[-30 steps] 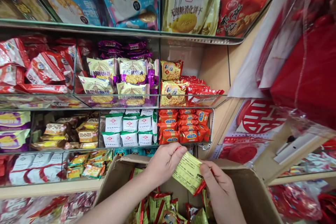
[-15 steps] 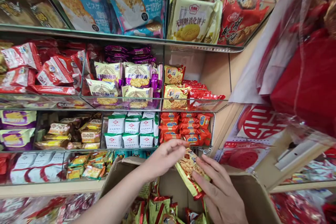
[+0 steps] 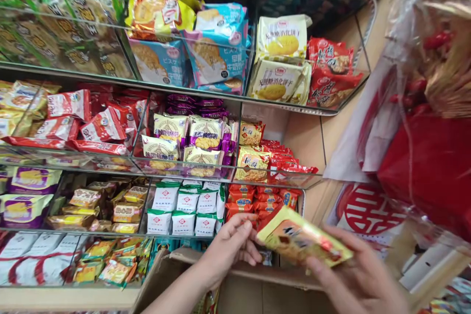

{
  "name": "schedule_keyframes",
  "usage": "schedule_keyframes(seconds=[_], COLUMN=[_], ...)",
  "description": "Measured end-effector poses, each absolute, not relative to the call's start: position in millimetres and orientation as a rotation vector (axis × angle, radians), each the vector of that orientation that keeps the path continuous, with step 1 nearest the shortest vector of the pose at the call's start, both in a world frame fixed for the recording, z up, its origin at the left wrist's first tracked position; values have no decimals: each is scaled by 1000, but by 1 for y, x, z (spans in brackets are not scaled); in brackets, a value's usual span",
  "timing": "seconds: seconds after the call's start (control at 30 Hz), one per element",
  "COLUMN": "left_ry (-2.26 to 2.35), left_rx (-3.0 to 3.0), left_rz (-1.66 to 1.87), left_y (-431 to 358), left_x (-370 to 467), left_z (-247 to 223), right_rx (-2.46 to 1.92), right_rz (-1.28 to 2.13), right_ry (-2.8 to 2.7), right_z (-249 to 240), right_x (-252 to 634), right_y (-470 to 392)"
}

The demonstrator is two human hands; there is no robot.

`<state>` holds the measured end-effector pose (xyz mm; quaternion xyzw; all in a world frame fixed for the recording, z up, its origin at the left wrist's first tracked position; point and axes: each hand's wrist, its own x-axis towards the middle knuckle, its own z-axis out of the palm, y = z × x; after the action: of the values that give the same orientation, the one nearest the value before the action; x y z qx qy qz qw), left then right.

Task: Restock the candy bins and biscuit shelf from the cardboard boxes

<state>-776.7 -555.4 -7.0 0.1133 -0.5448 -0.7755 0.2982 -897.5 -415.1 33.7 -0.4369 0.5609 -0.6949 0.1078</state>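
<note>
A yellow-gold pastry packet (image 3: 301, 239) with a red end and dark lettering is pinched by my right hand (image 3: 353, 274), thumb on its near side. It tilts above the cardboard box (image 3: 187, 255), in front of the shelves. My left hand (image 3: 230, 245) is just left of the packet, its fingers loosely curled and apart, with nothing seen in them. Whether its fingertips touch the packet's red end, I cannot tell. Similar gold packets (image 3: 252, 164) are stacked in a shelf compartment beyond, beside red packets (image 3: 285, 159).
Glass dividers and front lips (image 3: 191, 169) edge the shelves. Orange-red packets (image 3: 241, 201) and white-green packets (image 3: 184, 208) fill the lower compartments. At right hang a red plastic-wrapped item (image 3: 430, 176) and a red-and-white paper decoration (image 3: 371, 211).
My right hand has lifted the packet up and to the right from over the box. My left hand has come away from its upper end. The view has tilted upward.
</note>
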Motion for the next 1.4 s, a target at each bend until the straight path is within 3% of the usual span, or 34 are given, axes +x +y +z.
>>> schedule_keyframes(seconds=[0.13,0.2,0.33,0.5,0.77,1.03,1.3,1.4], left_ry=[-1535,-1598,-1636,-1676,-1796,-1854,-1755,-1761], left_rx=[375,402,439,469,483,452,400,355], left_rz=[-2045,-2043,-2036,-2014,-1938,-1895,-2059,-2089], left_y=[-552,-550,-550,-553,-548,-551,-554,-555], left_x=[-777,-777,-776,-778,-776,-772,-772,-777], left_z=[-7,-6,-6,-10,-11,-11,1,0], right_rx=[-1774,-2061,-2024,-1863,-1871,-1939,-2366,-2664], right_rz=[-2218,-1912,-1558,-1407,-1084,-1083,-1360,-1133], right_ry=[1940,1925,1903,2198,2309,2377,2351,2185], right_z=[121,152,180,180,178,190,169,123], right_x=[-931,-947,-962,-950,-939,-947,-928,-901], right_y=[-446,-482,-561,-614,-619,-619,-518,-455])
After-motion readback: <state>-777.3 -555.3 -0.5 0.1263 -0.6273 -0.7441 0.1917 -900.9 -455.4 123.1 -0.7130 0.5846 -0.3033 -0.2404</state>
